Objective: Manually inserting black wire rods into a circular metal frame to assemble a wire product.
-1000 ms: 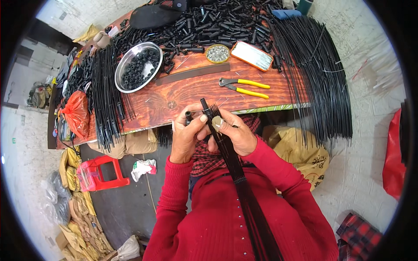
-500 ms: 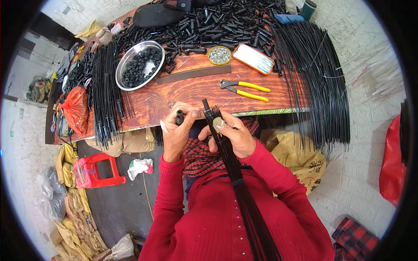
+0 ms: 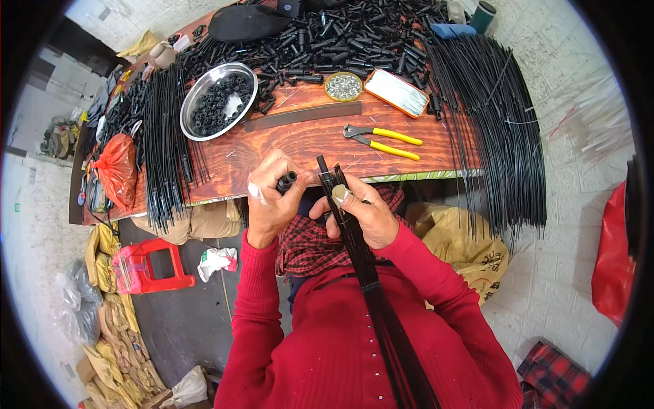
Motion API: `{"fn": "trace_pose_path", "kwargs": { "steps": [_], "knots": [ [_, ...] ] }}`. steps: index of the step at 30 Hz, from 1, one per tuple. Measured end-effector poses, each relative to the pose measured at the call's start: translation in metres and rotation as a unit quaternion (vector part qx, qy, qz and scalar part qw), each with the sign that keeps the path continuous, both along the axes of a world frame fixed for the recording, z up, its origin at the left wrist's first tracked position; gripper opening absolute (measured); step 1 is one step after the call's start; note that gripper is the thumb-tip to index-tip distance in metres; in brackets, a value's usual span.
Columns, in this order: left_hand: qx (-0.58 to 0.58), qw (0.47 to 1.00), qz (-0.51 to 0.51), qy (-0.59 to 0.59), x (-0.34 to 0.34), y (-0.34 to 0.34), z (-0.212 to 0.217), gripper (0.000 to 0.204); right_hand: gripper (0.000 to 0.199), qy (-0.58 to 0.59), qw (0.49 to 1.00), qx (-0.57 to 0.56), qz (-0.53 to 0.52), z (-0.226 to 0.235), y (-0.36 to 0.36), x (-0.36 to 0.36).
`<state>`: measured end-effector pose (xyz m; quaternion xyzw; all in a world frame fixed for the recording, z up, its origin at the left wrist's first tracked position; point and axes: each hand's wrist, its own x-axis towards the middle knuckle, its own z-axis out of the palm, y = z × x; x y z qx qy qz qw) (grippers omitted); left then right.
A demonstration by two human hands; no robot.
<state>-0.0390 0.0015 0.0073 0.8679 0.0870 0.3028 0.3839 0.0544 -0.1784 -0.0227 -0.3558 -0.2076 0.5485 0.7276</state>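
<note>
A: Fingers of left hand (image 3: 271, 202) pinched on small black cap (image 3: 286, 182); right hand (image 3: 361, 213) clamped round black rod bundle (image 3: 354, 238), tips at 12 o'clock, near table edge (image 3: 286, 153).

B: Risks? Cap likely to slip from that shallow pinch. Bundle could splay if grip eases. Pliers (image 3: 381, 140) at 1 o'clock, well apart.
</note>
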Motion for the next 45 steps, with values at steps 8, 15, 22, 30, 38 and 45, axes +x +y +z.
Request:
{"fn": "trace_pose_path", "kwargs": {
  "steps": [8,15,22,30,38,45],
  "knots": [
    [-0.047,0.998,-0.016,-0.023,0.005,-0.008,-0.002,0.019,0.055,-0.006,1.000,-0.005,-0.004,0.001,0.000,-0.003],
    [-0.177,0.984,-0.020,0.008,0.006,-0.007,-0.013,0.023,0.053,0.007,1.000,-0.025,-0.013,-0.005,0.002,-0.001],
    [-0.358,0.931,-0.064,0.024,0.001,-0.006,-0.019,0.017,0.050,0.000,0.999,-0.025,-0.020,0.000,0.002,-0.001],
    [-0.353,0.934,-0.053,0.036,-0.002,-0.006,-0.013,0.018,0.052,0.003,0.999,-0.030,-0.019,0.001,0.004,-0.003],
    [-0.417,0.907,-0.029,0.054,0.001,-0.011,-0.017,0.021,0.051,-0.002,0.999,-0.041,-0.025,-0.003,0.003,-0.002],
    [-0.511,0.851,-0.097,0.076,-0.010,0.010,-0.023,0.037,0.049,-0.007,0.999,-0.039,-0.023,0.000,0.004,-0.002]
  ]
}}
